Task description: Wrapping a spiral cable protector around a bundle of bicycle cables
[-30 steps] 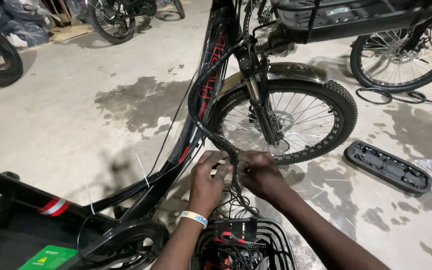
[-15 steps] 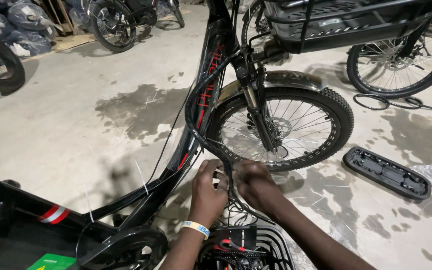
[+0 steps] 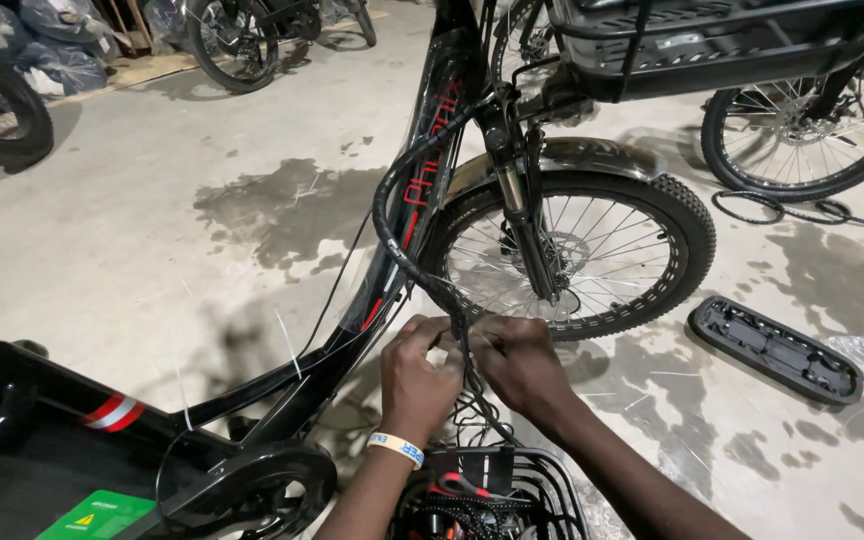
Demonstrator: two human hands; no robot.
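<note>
**Black sheathed cable bundle pinched at lower centre**

Black sheathed cable bundle (image 3: 392,235) looping from handlebar down to lower centre of frame, gripped there by left hand (image 3: 419,375) and right hand (image 3: 522,367), both clenched around it. Just below, black wire basket (image 3: 552,480); behind, spoked front wheel (image 3: 567,255); lower right, flat black plastic cover (image 3: 775,349) on stained concrete floor (image 3: 152,240).

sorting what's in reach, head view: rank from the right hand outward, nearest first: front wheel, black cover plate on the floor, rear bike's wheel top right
From the right hand:
1. front wheel, just above it.
2. black cover plate, on the floor to its right.
3. rear bike's wheel, far upper right.
</note>
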